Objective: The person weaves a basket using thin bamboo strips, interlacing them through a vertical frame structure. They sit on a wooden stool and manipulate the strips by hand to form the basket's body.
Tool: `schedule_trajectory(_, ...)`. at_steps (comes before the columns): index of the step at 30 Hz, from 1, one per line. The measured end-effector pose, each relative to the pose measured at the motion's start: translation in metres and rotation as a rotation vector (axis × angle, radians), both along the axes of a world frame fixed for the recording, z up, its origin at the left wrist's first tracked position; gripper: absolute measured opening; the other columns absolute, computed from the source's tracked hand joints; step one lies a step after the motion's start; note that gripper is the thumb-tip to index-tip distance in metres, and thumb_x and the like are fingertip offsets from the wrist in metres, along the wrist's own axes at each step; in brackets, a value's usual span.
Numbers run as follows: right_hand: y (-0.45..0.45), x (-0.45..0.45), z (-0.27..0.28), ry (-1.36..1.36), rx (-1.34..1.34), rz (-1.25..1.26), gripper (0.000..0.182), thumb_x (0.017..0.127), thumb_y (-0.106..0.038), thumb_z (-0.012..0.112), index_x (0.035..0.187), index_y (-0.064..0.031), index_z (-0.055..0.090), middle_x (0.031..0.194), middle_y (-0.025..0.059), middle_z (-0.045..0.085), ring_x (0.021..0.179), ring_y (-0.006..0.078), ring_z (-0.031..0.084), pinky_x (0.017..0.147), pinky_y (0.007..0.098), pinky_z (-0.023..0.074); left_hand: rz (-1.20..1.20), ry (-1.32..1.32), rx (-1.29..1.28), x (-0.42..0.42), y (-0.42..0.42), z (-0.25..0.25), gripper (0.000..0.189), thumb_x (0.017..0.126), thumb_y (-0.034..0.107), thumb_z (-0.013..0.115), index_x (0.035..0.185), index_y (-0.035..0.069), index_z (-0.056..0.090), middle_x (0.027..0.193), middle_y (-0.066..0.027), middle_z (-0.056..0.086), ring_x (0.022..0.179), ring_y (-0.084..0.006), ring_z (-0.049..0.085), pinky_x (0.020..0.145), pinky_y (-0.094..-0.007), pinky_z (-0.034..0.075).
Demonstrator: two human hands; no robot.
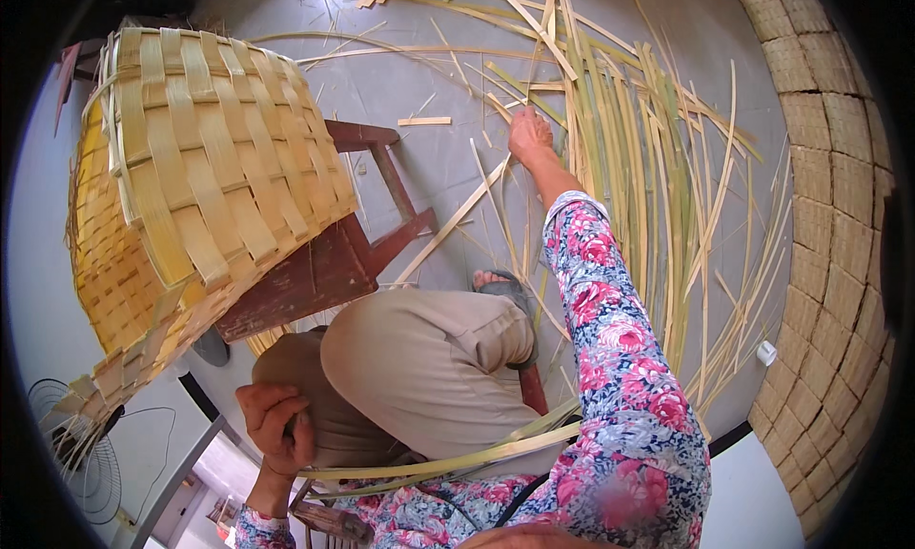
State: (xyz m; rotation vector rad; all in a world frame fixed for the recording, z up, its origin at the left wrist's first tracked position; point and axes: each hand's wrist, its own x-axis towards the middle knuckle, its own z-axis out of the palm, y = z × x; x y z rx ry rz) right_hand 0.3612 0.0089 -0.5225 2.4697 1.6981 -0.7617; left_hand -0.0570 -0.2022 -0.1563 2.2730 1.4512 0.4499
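My right hand (pixel 530 136) reaches out over the floor, its fingers closed around a thin bamboo strip (pixel 532 77). Beside it lies a thick spread of long green and pale bamboo splits (pixel 629 170). My left hand (pixel 275 429) is curled into a loose fist beside my knee; no object shows in it, though its palm is hidden. Two long bamboo strips (pixel 429 469) cross my lap, with their ends near my left wrist. To the left, a woven bamboo basket (pixel 221 141) with loose strip ends is tilted on a dark red wooden bench (pixel 307 277).
Woven bamboo pieces (pixel 815 191) are stacked along the right side. A small white object (pixel 766 352) is on the floor near them. Behind the basket is another woven surface (pixel 111 263). An electric fan (pixel 89 470) stands at lower left. Loose offcuts (pixel 424 121) litter the floor.
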Motion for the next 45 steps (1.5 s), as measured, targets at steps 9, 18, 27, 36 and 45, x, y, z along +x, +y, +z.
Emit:
schedule_trajectory(9,0.004,0.030,-0.015,0.789,0.595,-0.930,0.013,0.082,-0.014,0.066,0.082,-0.0019,0.073,0.081,0.0095,0.073,0.072,0.0196,0.069,0.066,0.0328,0.0543,-0.063,-0.049,0.026,0.005,0.008,-0.001,0.020,0.069,0.002,0.063,0.088,0.007,0.067,0.099,-0.0101,0.063,0.089,-0.0303,0.052,0.079,-0.0400,0.043)
schedule_trajectory(18,-0.059,0.077,0.066,1.505,0.307,-0.764,0.027,0.083,0.001,0.069,0.109,0.0008,0.060,0.089,0.0112,0.064,0.069,0.0204,0.066,0.064,0.0324,0.0588,-0.146,-0.157,0.067,0.028,0.022,0.002,0.021,0.068,-0.002,0.067,0.087,0.006,0.068,0.098,-0.0089,0.064,0.090,-0.0308,0.054,0.080,-0.0404,0.044)
schedule_trajectory(27,-0.250,0.151,0.211,1.340,0.251,-0.558,0.017,0.092,-0.007,0.065,0.110,-0.0038,0.064,0.097,0.0054,0.069,0.086,0.0163,0.069,0.077,0.0289,0.0560,-0.142,-0.233,0.123,0.021,0.022,-0.027,0.019,0.072,0.000,0.065,0.091,0.004,0.067,0.098,-0.0125,0.064,0.093,-0.0321,0.057,0.085,-0.0426,0.042)
schedule_trajectory(36,-0.234,0.151,0.317,0.994,0.383,-0.496,0.019,0.096,-0.019,0.065,0.108,-0.0040,0.067,0.096,0.0050,0.071,0.085,0.0122,0.067,0.077,0.0270,0.0558,-0.150,-0.293,0.156,0.016,0.020,-0.032,0.018,0.075,-0.001,0.064,0.092,0.006,0.067,0.100,-0.0121,0.064,0.095,-0.0325,0.056,0.090,-0.0422,0.040)
schedule_trajectory(45,-0.175,0.163,0.412,0.876,0.883,-0.327,0.019,0.099,-0.013,0.054,0.116,-0.0077,0.058,0.089,0.0040,0.062,0.073,0.0110,0.061,0.064,0.0258,0.0541,-0.147,-0.332,0.185,0.013,0.017,-0.033,0.017,0.077,0.000,0.064,0.093,0.005,0.067,0.101,-0.0111,0.064,0.097,-0.0316,0.056,0.090,-0.0416,0.040)
